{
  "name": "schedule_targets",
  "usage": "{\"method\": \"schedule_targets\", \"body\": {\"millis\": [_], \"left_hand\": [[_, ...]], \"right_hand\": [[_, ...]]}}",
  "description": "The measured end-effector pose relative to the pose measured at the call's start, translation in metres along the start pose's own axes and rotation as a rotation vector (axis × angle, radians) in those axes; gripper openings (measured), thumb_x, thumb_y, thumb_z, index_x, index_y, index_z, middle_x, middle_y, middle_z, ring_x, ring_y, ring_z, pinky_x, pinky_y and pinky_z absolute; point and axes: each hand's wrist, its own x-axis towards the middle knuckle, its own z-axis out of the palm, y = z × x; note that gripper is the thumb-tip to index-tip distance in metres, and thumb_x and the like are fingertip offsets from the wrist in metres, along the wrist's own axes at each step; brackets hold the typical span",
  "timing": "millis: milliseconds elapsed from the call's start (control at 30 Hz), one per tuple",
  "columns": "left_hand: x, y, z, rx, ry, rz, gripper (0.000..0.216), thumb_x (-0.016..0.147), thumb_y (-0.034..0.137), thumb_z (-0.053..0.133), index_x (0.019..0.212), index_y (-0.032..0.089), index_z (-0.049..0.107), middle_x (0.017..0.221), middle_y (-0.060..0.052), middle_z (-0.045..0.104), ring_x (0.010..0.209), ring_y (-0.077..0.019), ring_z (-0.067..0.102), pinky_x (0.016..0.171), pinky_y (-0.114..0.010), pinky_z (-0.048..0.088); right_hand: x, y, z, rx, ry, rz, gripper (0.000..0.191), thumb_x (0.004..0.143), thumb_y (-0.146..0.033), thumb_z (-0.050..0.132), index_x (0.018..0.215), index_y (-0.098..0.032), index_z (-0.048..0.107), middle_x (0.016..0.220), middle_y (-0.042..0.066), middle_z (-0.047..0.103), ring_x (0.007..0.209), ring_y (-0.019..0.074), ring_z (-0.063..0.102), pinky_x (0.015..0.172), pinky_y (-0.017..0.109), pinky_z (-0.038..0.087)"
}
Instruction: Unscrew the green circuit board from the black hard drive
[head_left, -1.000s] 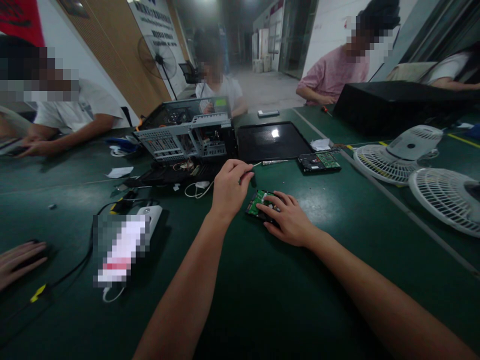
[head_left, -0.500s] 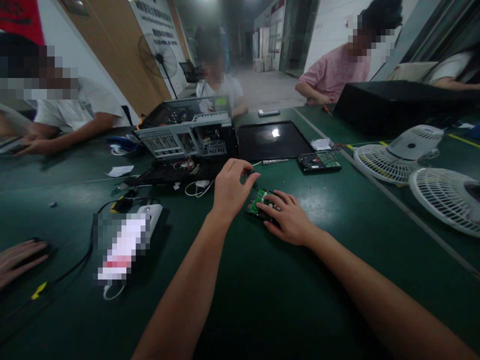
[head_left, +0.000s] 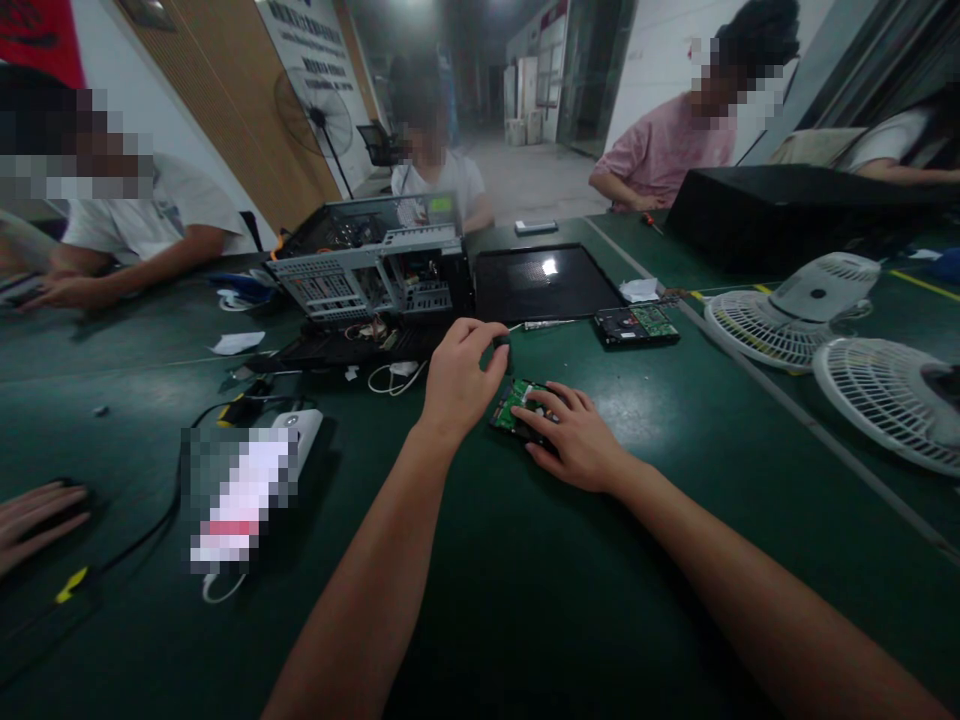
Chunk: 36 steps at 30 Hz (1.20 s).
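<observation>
A hard drive [head_left: 511, 402] lies on the green table, its green circuit board facing up. My right hand [head_left: 581, 440] is over its right part, fingers across the board and thumb at the near edge, holding it against the table. Just left of and above the drive, my left hand [head_left: 465, 375] is raised with thumb and fingertips curled together. Between them is a small dark piece [head_left: 502, 346], too small and shadowed to name. A second hard drive [head_left: 637, 325] lies farther back on the right. Behind my left hand, an opened computer case [head_left: 367, 280] lies on its side.
A black side panel [head_left: 540, 280] and a thin screwdriver-like tool [head_left: 551, 324] lie beyond my hands. White fan parts [head_left: 892, 390] and a black case [head_left: 810, 215] are right. A power strip [head_left: 306, 430], cables and another person's hand [head_left: 37, 515] are left. Several people sit around the table.
My left fingers have shifted slightly, and the dark piece between them shows more clearly. My right hand and the hard drive stay in place. The view has shifted a little.
</observation>
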Motion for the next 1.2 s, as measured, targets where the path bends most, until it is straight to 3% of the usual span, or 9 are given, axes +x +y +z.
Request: {"method": "schedule_targets", "body": {"millis": [367,567,833,1033,1200], "left_hand": [[-0.001,-0.001,0.006,-0.111,0.019,0.007,0.012,0.090,0.015,0.069,0.100,0.020,0.065,0.113,-0.006,0.069,0.098,-0.0186,0.068,0.085,-0.034,0.060],[-0.004,0.001,0.014,-0.127,0.084,-0.019,0.027,0.082,0.021,0.082,0.097,0.020,0.060,0.112,-0.006,0.067,0.100,-0.0203,0.067,0.085,-0.037,0.060],[-0.005,0.003,0.020,-0.305,0.131,-0.137,0.016,0.087,0.016,0.073,0.098,0.021,0.062,0.118,-0.006,0.062,0.106,-0.0190,0.068,0.084,-0.032,0.062],[-0.002,0.004,0.011,-0.167,0.071,-0.099,0.013,0.088,0.016,0.071,0.100,0.023,0.070,0.105,-0.004,0.064,0.095,-0.0177,0.065,0.076,-0.030,0.060],[-0.002,0.004,0.008,-0.042,0.047,-0.042,0.024,0.092,0.011,0.065,0.110,0.026,0.072,0.106,-0.004,0.067,0.097,-0.0198,0.066,0.088,-0.037,0.057]], "right_hand": [[0.000,0.001,0.001,-0.005,-0.001,0.003,0.054,0.097,-0.041,0.056,0.150,-0.032,0.049,0.152,0.009,0.047,0.143,0.0383,0.034,0.113,0.058,0.032],[0.000,0.000,0.003,-0.001,0.007,0.002,0.054,0.096,-0.042,0.056,0.149,-0.032,0.050,0.152,0.009,0.047,0.143,0.0384,0.033,0.113,0.058,0.031],[0.000,0.001,0.002,0.016,-0.001,0.002,0.054,0.096,-0.041,0.056,0.149,-0.031,0.050,0.153,0.010,0.046,0.143,0.0386,0.033,0.113,0.058,0.031],[-0.001,0.001,0.000,0.005,-0.004,0.010,0.054,0.097,-0.041,0.055,0.150,-0.032,0.050,0.151,0.010,0.048,0.143,0.0384,0.034,0.113,0.059,0.030],[-0.001,0.000,0.000,0.007,-0.002,0.006,0.054,0.096,-0.041,0.056,0.149,-0.033,0.049,0.152,0.009,0.047,0.143,0.0387,0.033,0.113,0.058,0.032]]}}
